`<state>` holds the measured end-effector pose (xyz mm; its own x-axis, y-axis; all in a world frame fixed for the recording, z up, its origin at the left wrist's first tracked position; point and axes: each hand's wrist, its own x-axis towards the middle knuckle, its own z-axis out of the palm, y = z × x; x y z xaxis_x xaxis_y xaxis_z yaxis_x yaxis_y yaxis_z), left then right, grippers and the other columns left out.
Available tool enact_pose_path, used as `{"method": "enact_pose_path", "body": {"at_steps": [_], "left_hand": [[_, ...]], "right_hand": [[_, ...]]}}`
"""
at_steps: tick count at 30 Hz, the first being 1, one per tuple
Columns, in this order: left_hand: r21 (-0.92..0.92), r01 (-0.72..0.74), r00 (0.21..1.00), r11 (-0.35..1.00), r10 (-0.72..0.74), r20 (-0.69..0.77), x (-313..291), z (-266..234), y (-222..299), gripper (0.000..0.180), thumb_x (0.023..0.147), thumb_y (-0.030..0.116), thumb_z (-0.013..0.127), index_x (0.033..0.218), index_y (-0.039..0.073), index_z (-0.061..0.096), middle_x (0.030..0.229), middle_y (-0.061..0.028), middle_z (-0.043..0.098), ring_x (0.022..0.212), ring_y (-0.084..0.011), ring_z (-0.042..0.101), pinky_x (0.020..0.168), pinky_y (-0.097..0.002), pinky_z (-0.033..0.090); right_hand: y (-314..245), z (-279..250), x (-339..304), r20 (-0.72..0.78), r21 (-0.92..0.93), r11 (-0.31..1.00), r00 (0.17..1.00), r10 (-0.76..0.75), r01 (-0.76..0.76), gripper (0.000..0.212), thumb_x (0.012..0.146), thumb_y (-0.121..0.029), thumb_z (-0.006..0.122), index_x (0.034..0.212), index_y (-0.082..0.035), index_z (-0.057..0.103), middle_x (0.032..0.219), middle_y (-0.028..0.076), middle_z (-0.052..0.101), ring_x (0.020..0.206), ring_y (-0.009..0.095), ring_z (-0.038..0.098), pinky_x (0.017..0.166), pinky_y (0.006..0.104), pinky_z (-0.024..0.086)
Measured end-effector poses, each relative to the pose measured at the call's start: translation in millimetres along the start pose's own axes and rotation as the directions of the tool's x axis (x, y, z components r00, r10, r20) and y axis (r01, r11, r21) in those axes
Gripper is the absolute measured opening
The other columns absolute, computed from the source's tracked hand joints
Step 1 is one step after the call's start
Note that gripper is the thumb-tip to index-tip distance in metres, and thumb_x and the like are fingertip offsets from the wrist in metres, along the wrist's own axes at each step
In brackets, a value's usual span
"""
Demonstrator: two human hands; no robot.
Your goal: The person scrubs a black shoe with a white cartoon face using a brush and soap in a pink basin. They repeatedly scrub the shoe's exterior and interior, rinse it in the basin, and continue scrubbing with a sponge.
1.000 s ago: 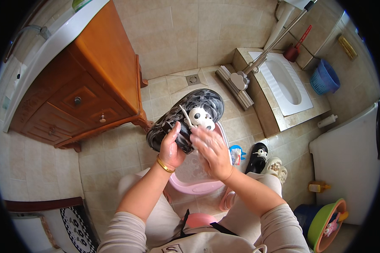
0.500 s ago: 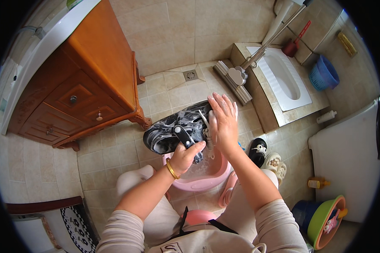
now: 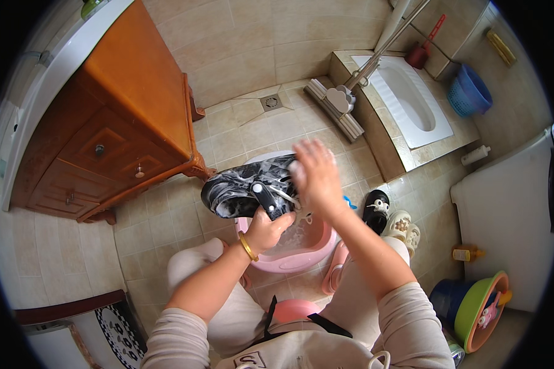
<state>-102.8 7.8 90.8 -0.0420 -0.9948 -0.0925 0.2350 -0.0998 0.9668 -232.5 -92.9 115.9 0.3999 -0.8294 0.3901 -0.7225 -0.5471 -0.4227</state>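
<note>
A black clog [image 3: 234, 195], smeared with white suds, is held tilted above a pink basin [image 3: 287, 264] of soapy water. My left hand [image 3: 266, 232] is closed on its near side, by the strap with the white round rivet. My right hand [image 3: 317, 178] lies at the clog's toe end, fingers stretched out and somewhat blurred, with foam on the skin. Pale cord-like pieces [image 3: 283, 195] hang over the clog's upper beside the right hand. Part of the toe is hidden behind that hand.
Right of the basin stand another black clog [image 3: 375, 212] and cream clogs [image 3: 401, 229]. A mop [image 3: 338, 101] leans by the squat toilet [image 3: 406, 98]. A wooden cabinet [image 3: 129, 98] is at left. Stacked basins [image 3: 474, 313] and an amber bottle [image 3: 468, 253] are at lower right.
The clog has shifted slightly left and turned in my left hand. My right hand has moved a little left and down along the toe end, its fingers now blurred.
</note>
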Motion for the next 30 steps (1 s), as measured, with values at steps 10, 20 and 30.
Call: {"method": "enact_pose_path", "body": {"at_steps": [10, 20, 30], "left_hand": [[0.049, -0.052, 0.998, 0.997, 0.051, 0.023, -0.9, 0.4, 0.2, 0.035, 0.082, -0.003, 0.057, 0.116, 0.0, 0.052, 0.104, -0.0018, 0.057, 0.091, -0.0096, 0.052, 0.08, -0.0267, 0.045], [0.3, -0.261, 0.965, 0.918, 0.253, 0.066, 9.1, 0.4, -12.2, 0.028, 0.083, -0.003, 0.057, 0.111, 0.0, 0.053, 0.093, 0.0001, 0.057, 0.081, -0.0065, 0.052, 0.075, -0.0246, 0.045], [0.337, -0.3, 0.953, 0.893, 0.294, 0.069, 1.8, -7.6, -8.1, 0.031, 0.083, -0.004, 0.057, 0.114, -0.001, 0.053, 0.104, -0.0053, 0.059, 0.094, -0.0134, 0.054, 0.083, -0.0284, 0.045]], "right_hand": [[29.5, -3.4, 6.2, 0.043, 0.155, 0.977, 0.989, 0.139, -0.144, 0.038, 0.093, -0.025, 0.044, 0.126, -0.008, 0.051, 0.135, 0.013, 0.046, 0.13, 0.035, 0.035, 0.105, 0.0515, 0.028], [-0.8, -8.3, 3.2, 0.203, 0.115, 0.993, 0.979, -0.017, -0.007, 0.039, 0.09, -0.023, 0.042, 0.126, -0.01, 0.051, 0.13, 0.013, 0.051, 0.124, 0.031, 0.044, 0.104, 0.047, 0.031], [-29.7, -9.2, -0.4, 0.055, 0.248, 0.947, 0.973, -0.223, 0.203, 0.042, 0.093, -0.027, 0.044, 0.133, -0.013, 0.045, 0.14, 0.007, 0.042, 0.13, 0.029, 0.036, 0.108, 0.0462, 0.025]]}}
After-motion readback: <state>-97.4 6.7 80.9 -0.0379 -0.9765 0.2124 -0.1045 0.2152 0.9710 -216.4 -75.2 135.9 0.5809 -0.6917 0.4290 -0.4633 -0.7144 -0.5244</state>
